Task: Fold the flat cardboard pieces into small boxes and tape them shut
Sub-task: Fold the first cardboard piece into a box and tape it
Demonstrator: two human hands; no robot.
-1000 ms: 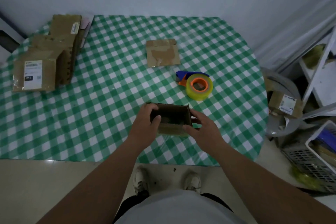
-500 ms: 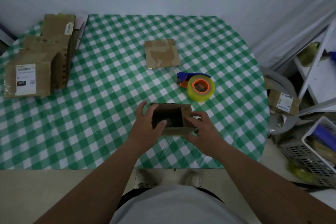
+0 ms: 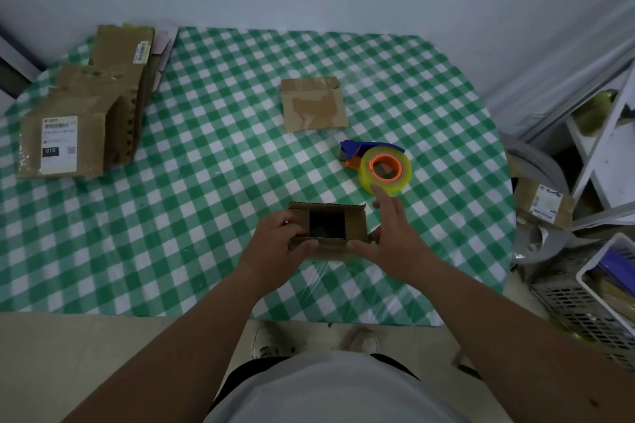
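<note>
A small brown cardboard box (image 3: 354,223) stands near the front edge of the green checked table (image 3: 213,189), its top open and dark inside, with two side flaps folded inward. My left hand (image 3: 278,244) grips the box's left side, fingers curled over the left flap and thumb on the near wall. My right hand (image 3: 395,237) has its fingers spread; the thumb touches the box's near right corner and the index finger points toward the tape. A yellow tape roll in a blue and orange dispenser (image 3: 381,165) lies just beyond the box. A flat cardboard piece (image 3: 312,105) lies farther back.
Several flattened and folded brown cartons (image 3: 89,106) with labels are piled at the table's back left. To the right of the table stand a white shelf (image 3: 604,134), a labelled parcel (image 3: 543,203) and a wire basket (image 3: 591,299). My shoes show below the table edge.
My right hand has come off the box's right flap and spread open, its index finger now reaching toward the tape roll. The left hand keeps its grip.
</note>
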